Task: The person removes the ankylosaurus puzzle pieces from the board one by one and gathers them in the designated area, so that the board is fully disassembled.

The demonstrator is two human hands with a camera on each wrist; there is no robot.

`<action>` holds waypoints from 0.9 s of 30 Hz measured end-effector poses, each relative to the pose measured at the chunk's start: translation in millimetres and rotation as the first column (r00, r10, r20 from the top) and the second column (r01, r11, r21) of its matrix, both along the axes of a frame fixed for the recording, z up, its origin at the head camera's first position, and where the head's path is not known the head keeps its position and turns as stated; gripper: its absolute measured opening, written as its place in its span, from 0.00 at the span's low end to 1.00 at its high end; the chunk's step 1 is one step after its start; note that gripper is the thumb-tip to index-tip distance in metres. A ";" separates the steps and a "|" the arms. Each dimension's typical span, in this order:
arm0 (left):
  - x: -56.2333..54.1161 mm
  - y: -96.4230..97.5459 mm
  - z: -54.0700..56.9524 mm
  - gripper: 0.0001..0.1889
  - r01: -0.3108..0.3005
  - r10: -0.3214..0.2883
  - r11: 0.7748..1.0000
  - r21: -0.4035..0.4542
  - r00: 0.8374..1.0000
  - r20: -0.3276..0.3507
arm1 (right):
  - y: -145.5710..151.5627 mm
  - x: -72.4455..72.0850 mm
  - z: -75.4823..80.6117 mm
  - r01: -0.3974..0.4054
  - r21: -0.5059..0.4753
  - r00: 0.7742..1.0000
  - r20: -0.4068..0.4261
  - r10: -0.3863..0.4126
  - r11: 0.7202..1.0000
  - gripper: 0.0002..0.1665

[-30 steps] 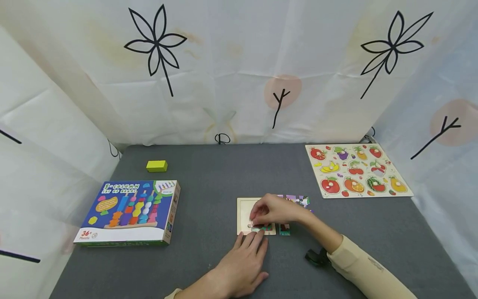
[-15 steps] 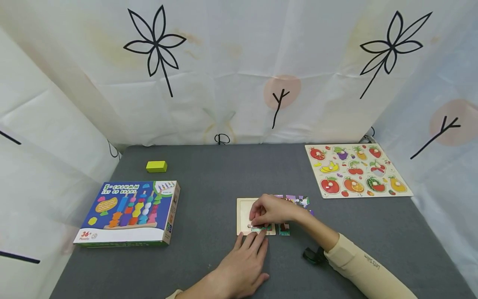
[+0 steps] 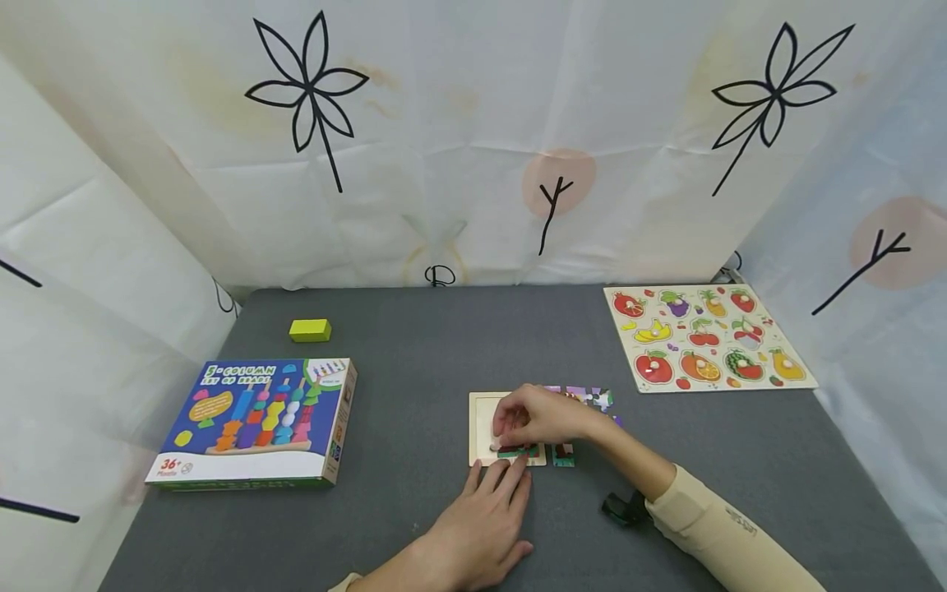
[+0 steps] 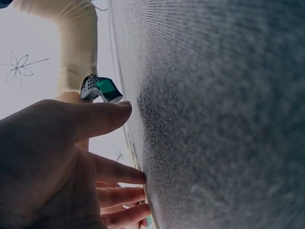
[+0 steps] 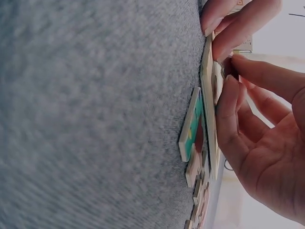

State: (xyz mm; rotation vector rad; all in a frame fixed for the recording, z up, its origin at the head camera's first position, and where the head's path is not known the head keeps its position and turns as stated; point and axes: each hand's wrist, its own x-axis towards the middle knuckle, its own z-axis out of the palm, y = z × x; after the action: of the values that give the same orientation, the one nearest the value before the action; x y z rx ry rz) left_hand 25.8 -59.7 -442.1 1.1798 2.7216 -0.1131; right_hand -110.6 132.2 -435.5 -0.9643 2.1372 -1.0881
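Note:
A small square wooden puzzle tray [image 3: 481,411] lies flat at the middle of the table, with a colourful piece [image 3: 529,451] along its near side. My right hand [image 3: 543,413] reaches over it from the right. Between thumb and fingertips it pinches a small dark-faced puzzle piece [image 5: 230,70], low against the tray; the fingers partly cover the piece. My left hand [image 3: 481,522] lies in front, fingers extended, fingertips at the tray's near edge. A green-and-brown puzzle piece [image 3: 564,455] lies just right of the tray.
More loose puzzle pieces [image 3: 598,398] lie behind the right wrist, partly hidden. A boxed bead set [image 3: 251,419] stands left, a yellow block [image 3: 310,330] behind it. A fruit puzzle board [image 3: 710,337] lies at the back right. A black wrist camera [image 3: 625,509] hangs by the right cuff.
My right fingertips have shifted very slightly left over the tray, still pinching. The left hand keeps its place at the near edge.

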 end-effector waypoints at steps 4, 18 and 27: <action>0.1 0.3 -0.1 0.42 0.002 -0.002 1.000 0.000 1.000 -0.019 | 4.6 1.1 0.8 0.030 -0.023 0.999 -0.019 -0.030 0.999 0.03; 1.4 0.9 1.7 0.41 -0.003 0.003 1.000 -0.003 1.000 -0.029 | 33.5 9.3 14.7 0.102 -0.058 0.995 -0.003 -0.103 0.993 0.04; 2.1 1.3 2.9 0.41 -0.008 0.008 1.000 -0.006 1.000 -0.029 | 64.3 18.1 22.0 0.157 -0.033 0.988 0.011 -0.156 0.987 0.04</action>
State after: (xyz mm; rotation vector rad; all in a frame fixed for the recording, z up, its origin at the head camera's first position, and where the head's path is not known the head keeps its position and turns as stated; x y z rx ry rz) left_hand 27.9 -58.5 -439.2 1.1749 2.7483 -0.1382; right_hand -92.6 196.4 -413.5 -0.8161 2.2242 -1.2051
